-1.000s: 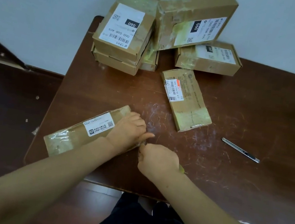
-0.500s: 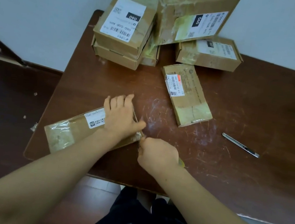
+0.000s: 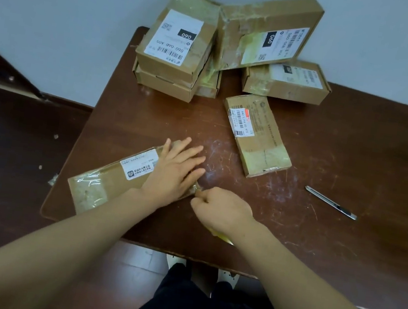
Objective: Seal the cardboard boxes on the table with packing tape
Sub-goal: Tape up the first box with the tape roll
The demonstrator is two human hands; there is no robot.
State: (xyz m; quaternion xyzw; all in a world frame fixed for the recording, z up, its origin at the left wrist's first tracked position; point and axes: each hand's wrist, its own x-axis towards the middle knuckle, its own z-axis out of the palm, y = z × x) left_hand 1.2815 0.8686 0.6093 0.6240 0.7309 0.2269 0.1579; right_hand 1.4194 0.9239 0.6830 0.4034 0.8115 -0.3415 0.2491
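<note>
left hand (image 3: 174, 173) lying flat, pressing long box (image 3: 104, 182); right hand (image 3: 221, 209) pinching tape (image 3: 196, 188) at box's right end, box stretching off leftward.

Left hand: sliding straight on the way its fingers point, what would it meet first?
The left hand would cross bare table, then probably meet the lone flat box; angle approximate.

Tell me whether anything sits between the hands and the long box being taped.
Nothing visible does. The left hand lies flat on the long box's right end, and the right hand pinches tape right at that end's corner. The other boxes and the cutter lie farther off on the table, clear of both hands.
</note>
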